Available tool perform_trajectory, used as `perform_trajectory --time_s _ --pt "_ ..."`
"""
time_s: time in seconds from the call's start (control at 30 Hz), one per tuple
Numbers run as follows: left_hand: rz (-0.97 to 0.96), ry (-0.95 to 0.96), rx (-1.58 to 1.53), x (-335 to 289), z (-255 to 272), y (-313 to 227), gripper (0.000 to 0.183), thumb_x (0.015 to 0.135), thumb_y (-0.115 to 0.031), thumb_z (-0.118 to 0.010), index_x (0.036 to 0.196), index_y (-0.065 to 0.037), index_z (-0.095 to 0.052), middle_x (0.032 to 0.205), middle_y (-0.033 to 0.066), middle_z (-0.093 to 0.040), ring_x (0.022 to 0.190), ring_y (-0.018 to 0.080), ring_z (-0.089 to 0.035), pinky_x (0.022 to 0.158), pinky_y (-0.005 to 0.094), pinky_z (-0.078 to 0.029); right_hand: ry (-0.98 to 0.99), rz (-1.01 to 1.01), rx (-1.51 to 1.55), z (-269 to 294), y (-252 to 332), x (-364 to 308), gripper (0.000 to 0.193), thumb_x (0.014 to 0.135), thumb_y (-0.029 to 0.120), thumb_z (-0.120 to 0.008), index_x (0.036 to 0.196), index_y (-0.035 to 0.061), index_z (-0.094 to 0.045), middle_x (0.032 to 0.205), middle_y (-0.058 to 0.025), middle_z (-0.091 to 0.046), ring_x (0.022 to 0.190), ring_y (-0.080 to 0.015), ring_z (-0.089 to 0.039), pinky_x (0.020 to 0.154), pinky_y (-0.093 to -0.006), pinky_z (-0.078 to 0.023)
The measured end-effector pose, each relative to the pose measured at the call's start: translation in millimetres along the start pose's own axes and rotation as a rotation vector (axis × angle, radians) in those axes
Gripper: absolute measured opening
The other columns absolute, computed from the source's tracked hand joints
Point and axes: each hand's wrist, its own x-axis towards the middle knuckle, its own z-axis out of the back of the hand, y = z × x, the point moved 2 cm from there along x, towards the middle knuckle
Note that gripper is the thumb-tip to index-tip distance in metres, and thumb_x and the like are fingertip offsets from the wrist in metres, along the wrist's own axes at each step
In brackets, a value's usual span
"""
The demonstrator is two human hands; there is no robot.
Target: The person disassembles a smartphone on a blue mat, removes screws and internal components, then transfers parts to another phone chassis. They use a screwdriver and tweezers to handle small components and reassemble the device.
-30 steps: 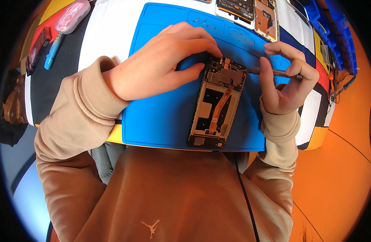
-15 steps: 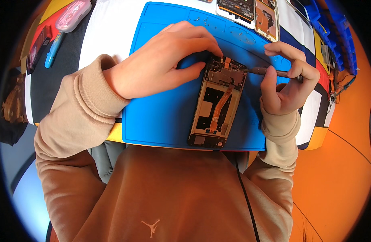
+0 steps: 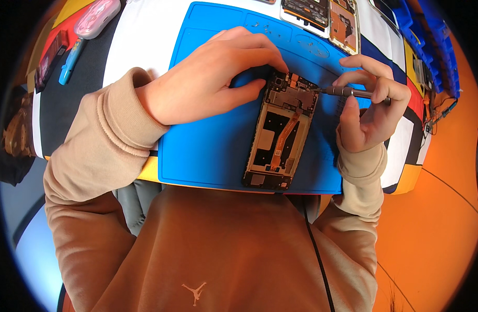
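Smartphone chassis (image 3: 280, 130), rear cover absent, lies internals-up on the blue work mat (image 3: 207, 151), near its front edge and slightly tilted, with the camera end away from the wearer. This orientation exposes the circuit board (image 3: 291, 98) at the far end and the orange flex cable (image 3: 286, 138) running down the middle.

Left hand (image 3: 226, 73): grasps the far left corner of the chassis, forefinger at the top edge and thumb at the left edge. The grip appears intended to steady the unit against sliding; placed at the corner, it leaves the board uncovered.

Right hand (image 3: 376, 106): holds a slim grey precision screwdriver (image 3: 343, 92) between thumb and fingers. The tool lies at a low angle, its tip directed at the board's right edge; whether the tip touches a component cannot be resolved at this scale.

Small metallic parts (image 3: 267, 27), probably screws, lie at the far side of the mat, apart from the working area, which presumably guards against loss. Beyond the mat are a white-framed phone (image 3: 306, 15) and a second opened chassis (image 3: 344, 26), side by side. Blue parts bins (image 3: 444, 57) stand at far right.
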Motion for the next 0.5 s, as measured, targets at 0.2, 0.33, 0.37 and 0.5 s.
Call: perform_trajectory --time_s 0.2,0.33,0.37,0.5 --pt "0.006 0.0 -0.002 -0.6 -0.1 0.3 0.035 0.082 0.003 -0.061 0.115 -0.006 -0.063 0.119 0.0075 -0.059 0.111 0.0276 -0.052 0.099 0.0377 -0.039 -0.003 -0.042 -0.075 -3.6 4.9 -3.6 0.038 0.072 -0.015 -0.052 0.096 0.0067 -0.032 0.108 -0.0269 -0.06 0.076 -0.0151 -0.057 0.072 -0.0238 -0.049" --pt "0.007 0.003 0.02 -1.1 -0.3 0.5 0.035 0.082 0.003 -0.061 0.116 -0.007 -0.063 0.119 0.0072 -0.059 0.112 0.0274 -0.052 0.098 0.0376 -0.04 -0.001 -0.015 -0.069 -2.1 4.0 -0.8 0.037 0.074 -0.015 -0.052 0.096 0.0068 -0.032 0.108 -0.0276 -0.06 0.069 -0.0134 -0.056 0.067 -0.0222 -0.049" --pt "0.012 0.004 -0.004 -1.0 -0.6 0.6 0.035 0.082 0.003 -0.061 0.116 -0.007 -0.063 0.119 0.0073 -0.059 0.112 0.0274 -0.052 0.098 0.0376 -0.04 0.007 0.006 -0.066 -1.8 4.1 -0.3 0.037 0.074 -0.015 -0.053 0.096 0.0069 -0.032 0.108 -0.0276 -0.06 0.067 -0.0129 -0.056 0.066 -0.0217 -0.049" --pt "0.009 0.0 -0.001 -0.7 -1.1 0.8 0.035 0.082 0.003 -0.061 0.115 -0.006 -0.063 0.119 0.0073 -0.059 0.111 0.0275 -0.052 0.098 0.0376 -0.039 0.005 -0.015 -0.059 -2.1 4.4 -1.3 0.036 0.075 -0.014 -0.053 0.096 0.0068 -0.031 0.108 -0.0279 -0.059 0.062 -0.0119 -0.055 0.062 -0.0205 -0.048"
